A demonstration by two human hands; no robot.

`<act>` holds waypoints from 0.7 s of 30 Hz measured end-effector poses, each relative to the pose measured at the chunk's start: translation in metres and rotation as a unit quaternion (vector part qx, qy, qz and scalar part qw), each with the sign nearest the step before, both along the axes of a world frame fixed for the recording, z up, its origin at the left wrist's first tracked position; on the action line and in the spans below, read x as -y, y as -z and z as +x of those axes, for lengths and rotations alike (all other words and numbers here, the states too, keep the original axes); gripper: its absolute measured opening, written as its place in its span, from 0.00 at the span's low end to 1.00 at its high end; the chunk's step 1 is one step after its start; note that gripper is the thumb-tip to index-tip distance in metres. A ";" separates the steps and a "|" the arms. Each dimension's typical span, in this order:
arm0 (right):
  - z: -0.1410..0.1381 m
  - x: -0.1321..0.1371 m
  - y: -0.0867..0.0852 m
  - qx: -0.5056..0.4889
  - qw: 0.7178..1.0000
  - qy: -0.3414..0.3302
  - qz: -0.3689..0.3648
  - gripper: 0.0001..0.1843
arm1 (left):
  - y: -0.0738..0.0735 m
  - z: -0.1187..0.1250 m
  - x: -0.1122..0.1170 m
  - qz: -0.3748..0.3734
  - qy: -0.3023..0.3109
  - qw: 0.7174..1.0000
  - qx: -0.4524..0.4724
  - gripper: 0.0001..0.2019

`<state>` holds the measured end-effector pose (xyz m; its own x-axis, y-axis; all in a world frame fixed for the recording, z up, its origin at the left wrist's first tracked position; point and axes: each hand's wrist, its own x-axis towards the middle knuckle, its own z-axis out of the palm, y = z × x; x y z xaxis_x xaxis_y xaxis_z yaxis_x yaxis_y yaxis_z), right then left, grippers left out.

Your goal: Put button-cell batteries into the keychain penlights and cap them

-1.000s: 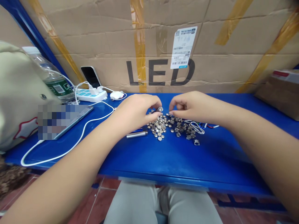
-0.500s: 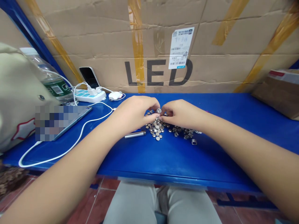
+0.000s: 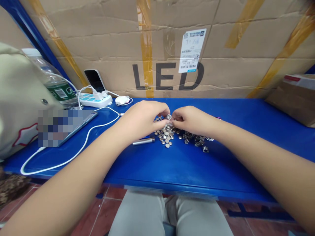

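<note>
Both hands have drawn inward since the earlier frame, the right hand most, and now sit close together over the metal pieces.

Items, left to right, on a blue bench (image 3: 233, 170):
- Beige cloth bag (image 3: 22, 95) with a star patch, at far left.
- Plastic water bottle (image 3: 55, 80), behind the bag.
- Tablet (image 3: 66, 127), lying flat, partly blurred out.
- White cable (image 3: 73, 154), looping across the near left of the bench.
- Phone (image 3: 94, 80), leaning on the far wall behind a white power strip (image 3: 95, 100).
- Left hand (image 3: 141, 119), fingers curled, above a metal tube (image 3: 144, 141) lying just near it.
- Small silver disc (image 3: 168, 116), at the fingertips, between both hands; whether it is pinched or only touched cannot be told.
- Heap of silver button-like pieces (image 3: 166, 136), directly below the hands, spreading right.
- Right hand (image 3: 193, 120), fingertips almost meeting the left's.
- Brown parcel (image 3: 292, 101), at far right.

Behind everything stands a cardboard box (image 3: 157, 42) printed "LED".
</note>
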<state>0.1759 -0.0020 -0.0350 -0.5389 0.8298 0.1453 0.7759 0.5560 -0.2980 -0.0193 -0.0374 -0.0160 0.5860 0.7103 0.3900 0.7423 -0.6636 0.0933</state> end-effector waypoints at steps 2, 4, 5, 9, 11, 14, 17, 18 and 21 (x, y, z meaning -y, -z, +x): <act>0.002 -0.001 -0.002 -0.039 0.999 0.008 0.006 0.07 | 0.000 0.000 0.000 -0.001 -0.003 1.000 -0.002 0.07; 0.004 -0.001 -0.004 -0.096 0.995 0.018 0.004 0.07 | 0.000 0.000 0.000 -0.007 -0.009 1.000 -0.005 0.07; 0.005 0.000 -0.005 -0.129 0.992 0.019 -0.002 0.07 | 0.000 0.000 0.000 -0.012 -0.012 1.000 -0.005 0.07; 0.004 0.002 -0.006 -0.233 0.971 0.000 -0.044 0.08 | -0.001 0.001 0.000 -0.025 -0.025 0.999 0.001 0.06; 0.003 0.003 -0.007 -0.254 0.965 -0.010 -0.064 0.08 | -0.001 0.002 0.000 -0.026 -0.028 0.999 0.003 0.06; 0.003 0.005 -0.008 -0.272 0.959 -0.008 -0.082 0.09 | -0.001 0.001 0.000 -0.023 -0.032 0.999 0.006 0.06; 0.003 0.005 -0.007 -0.257 0.962 -0.013 -0.087 0.10 | 0.000 0.001 0.000 -0.021 -0.032 0.999 0.009 0.07; 0.003 0.005 -0.006 -0.246 0.965 -0.015 -0.084 0.10 | 0.000 0.001 0.000 -0.021 -0.032 0.999 0.011 0.07; 0.002 0.004 -0.003 -0.237 0.969 -0.016 -0.068 0.10 | 0.001 0.001 -0.001 -0.022 -0.030 0.999 0.016 0.07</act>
<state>0.1783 -0.0055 -0.0323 -0.4641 0.8428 0.2726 0.5171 0.5076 -0.6891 -0.0179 -0.0367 -0.0167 0.5299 0.7608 0.3747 0.7768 -0.6127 0.1453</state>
